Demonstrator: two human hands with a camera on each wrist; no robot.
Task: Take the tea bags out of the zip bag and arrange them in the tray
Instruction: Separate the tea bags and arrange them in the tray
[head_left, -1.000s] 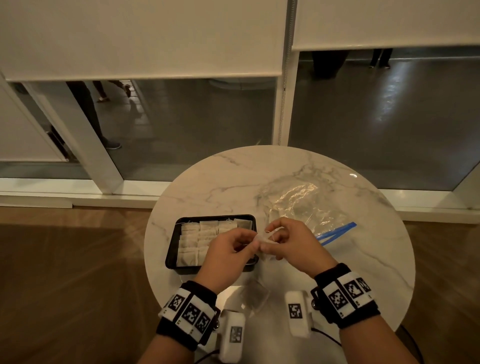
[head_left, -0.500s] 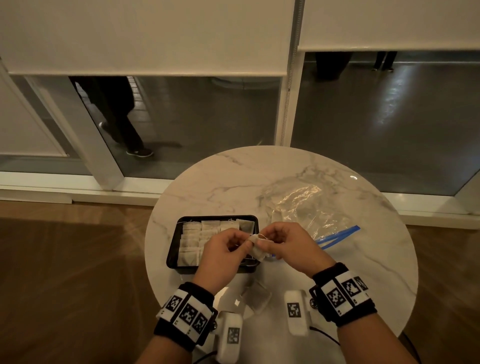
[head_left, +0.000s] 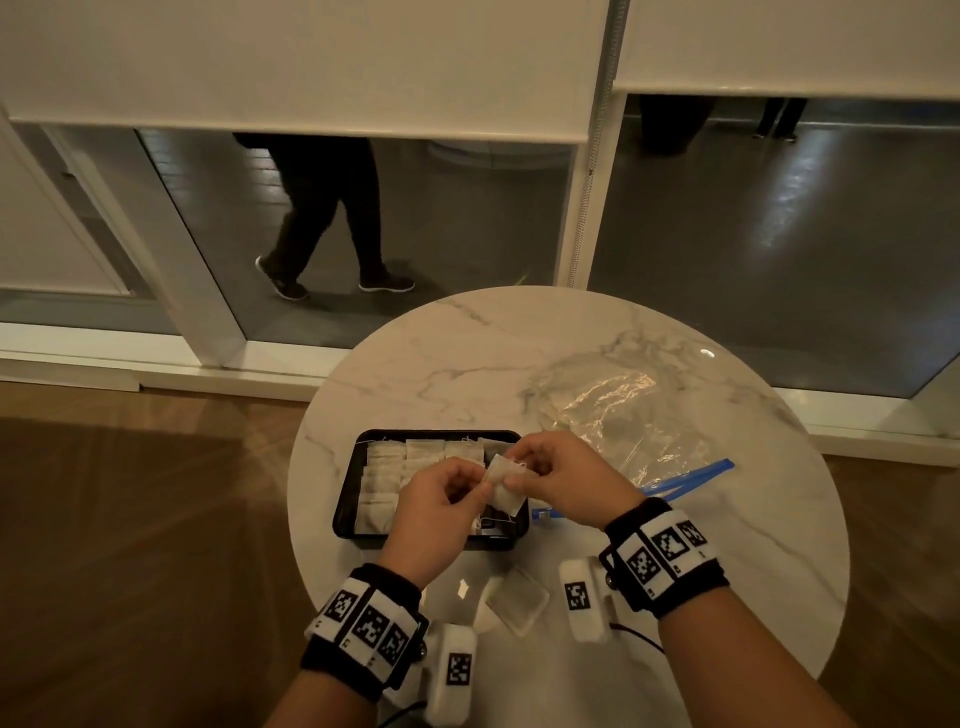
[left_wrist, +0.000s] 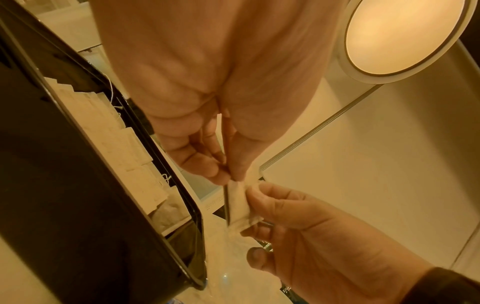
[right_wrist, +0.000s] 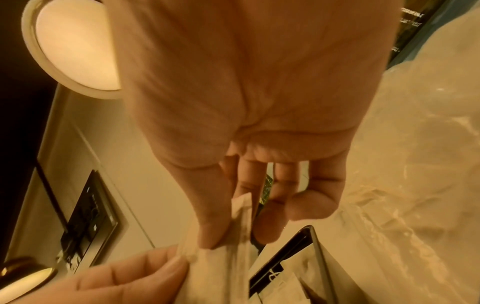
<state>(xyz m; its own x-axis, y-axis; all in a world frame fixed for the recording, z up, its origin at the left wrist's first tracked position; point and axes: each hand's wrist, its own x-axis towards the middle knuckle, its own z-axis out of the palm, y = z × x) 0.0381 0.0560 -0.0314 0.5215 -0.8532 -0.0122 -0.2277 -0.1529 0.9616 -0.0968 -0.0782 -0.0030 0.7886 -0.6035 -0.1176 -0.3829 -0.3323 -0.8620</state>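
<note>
While both hands hover over the near right corner of the tray (head_left: 347, 499), I see one tea bag (head_left: 506, 484) held between them in the air. My left hand (head_left: 434, 512) pinches its left edge with thumb and forefinger, the other fingers (left_wrist: 200, 162) curled in beside them. My right hand (head_left: 563, 478) pinches the same bag from the other side; in the right wrist view the thumb presses the paper against the forefinger while the remaining fingers (right_wrist: 310, 203) hang loosely bent and hold nothing else. The bag looks creased between the two grips, and a thin string shows at its top edge.

Inside the black tray, rows of pale tea bags (head_left: 395, 467) lie flat and overlapping, filling its far and left parts; the near right corner shows dark bottom. Right of the tray, the clear zip bag (head_left: 623, 415) lies crumpled on the round marble bench (head_left: 467, 353), its blue zip strip (head_left: 691, 475) pointing to the right. Whether any bags remain in it, I cannot tell. Another tea bag (head_left: 517, 603) lies on the bench between my wrists, near the front edge. Beyond the glass, a person's legs (head_left: 322, 218) show on the dark floor.
</note>
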